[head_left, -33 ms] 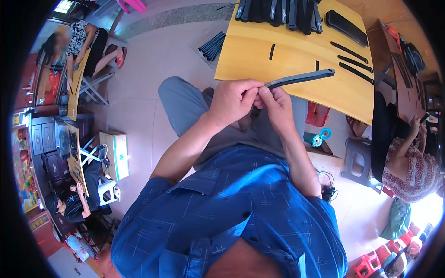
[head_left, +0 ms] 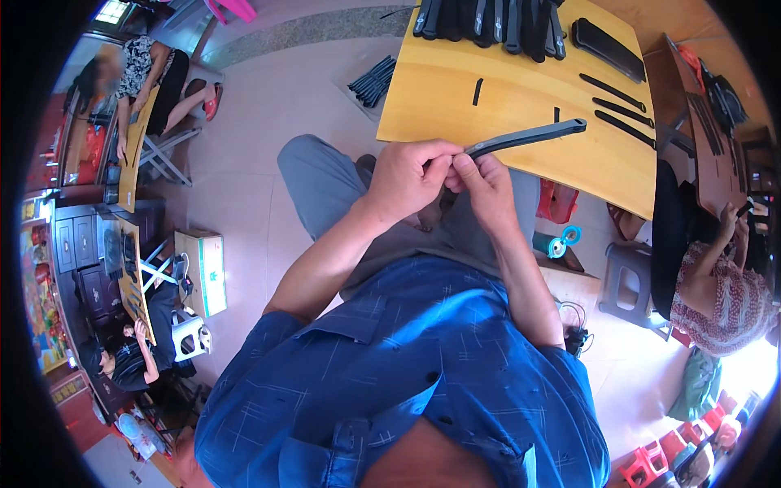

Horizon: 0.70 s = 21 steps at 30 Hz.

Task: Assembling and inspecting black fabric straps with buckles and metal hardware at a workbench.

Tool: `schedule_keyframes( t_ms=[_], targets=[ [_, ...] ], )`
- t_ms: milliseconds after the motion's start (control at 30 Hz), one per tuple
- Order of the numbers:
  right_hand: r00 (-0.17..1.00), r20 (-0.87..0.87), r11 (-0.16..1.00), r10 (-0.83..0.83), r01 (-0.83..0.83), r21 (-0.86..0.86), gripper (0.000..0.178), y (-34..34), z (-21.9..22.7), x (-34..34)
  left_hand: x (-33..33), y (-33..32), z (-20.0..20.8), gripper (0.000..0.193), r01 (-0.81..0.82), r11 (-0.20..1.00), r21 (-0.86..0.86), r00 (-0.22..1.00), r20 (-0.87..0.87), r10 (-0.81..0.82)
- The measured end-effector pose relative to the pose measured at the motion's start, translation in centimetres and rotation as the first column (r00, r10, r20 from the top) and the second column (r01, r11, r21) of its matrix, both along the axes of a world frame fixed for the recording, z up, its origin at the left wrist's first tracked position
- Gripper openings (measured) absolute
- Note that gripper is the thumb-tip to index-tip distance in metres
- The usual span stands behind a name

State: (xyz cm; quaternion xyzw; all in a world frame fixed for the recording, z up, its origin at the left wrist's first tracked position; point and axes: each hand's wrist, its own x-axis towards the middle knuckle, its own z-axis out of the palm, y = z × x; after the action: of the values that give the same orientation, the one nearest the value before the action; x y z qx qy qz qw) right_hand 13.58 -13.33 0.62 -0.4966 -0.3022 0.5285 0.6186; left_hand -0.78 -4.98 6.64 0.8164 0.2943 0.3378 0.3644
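Just off the near edge of the yellow tabletop, my left hand (head_left: 413,177) and my right hand (head_left: 486,183) meet over one end of a folded black-and-grey strap (head_left: 529,138). Both hands pinch that end with thumb and fingers, and the fingers partly cover it. The strap's looped far end points right, over the table. Beyond it lie two short black strips (head_left: 477,92), apart from each other. Toward the table's right edge rest three loose black straps (head_left: 620,106), side by side.
On the yellow table (head_left: 431,114), a pile of black-and-grey straps (head_left: 488,24) and a black case-like object (head_left: 608,49) lie at the far side. More straps (head_left: 373,81) are bundled on the floor. A grey stool (head_left: 628,281) stands right. Other people sit at tables on both sides.
The strap's free end has shifted up very slightly. Both my hands keep their place and their pinch.
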Motion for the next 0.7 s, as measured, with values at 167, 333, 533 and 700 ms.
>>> schedule_keyframes(
  t_ms=[167, 333, 533, 700],
  targets=[
    [0.997, 0.042, 0.997, 0.060, -0.058, -0.048, 0.027, 0.1, 0.6, 0.3, -0.1, 0.2, -0.8, 0.017, -0.007, 0.998, -0.067, 0.999, 0.038, 0.009],
    [0.988, 0.050, 0.987, 0.149, -0.145, -0.072, 0.026, 0.0, 0.4, 0.8, -0.6, 1.1, -1.7, 0.017, 0.088, 0.976, -0.201, 0.996, 0.049, -0.080],
    [0.981, 0.080, 0.981, 0.177, -0.170, -0.091, 0.026, 0.5, 0.2, 1.1, -0.6, 0.8, -2.0, 0.018, 0.027, 0.980, -0.198, 1.000, -0.006, -0.029],
    [0.981, 0.106, 0.985, 0.159, -0.151, -0.083, 0.024, 0.3, 0.5, 0.9, -0.5, 0.5, -2.6, 0.018, 0.013, 0.978, -0.207, 1.000, 0.024, -0.008]
  ],
)
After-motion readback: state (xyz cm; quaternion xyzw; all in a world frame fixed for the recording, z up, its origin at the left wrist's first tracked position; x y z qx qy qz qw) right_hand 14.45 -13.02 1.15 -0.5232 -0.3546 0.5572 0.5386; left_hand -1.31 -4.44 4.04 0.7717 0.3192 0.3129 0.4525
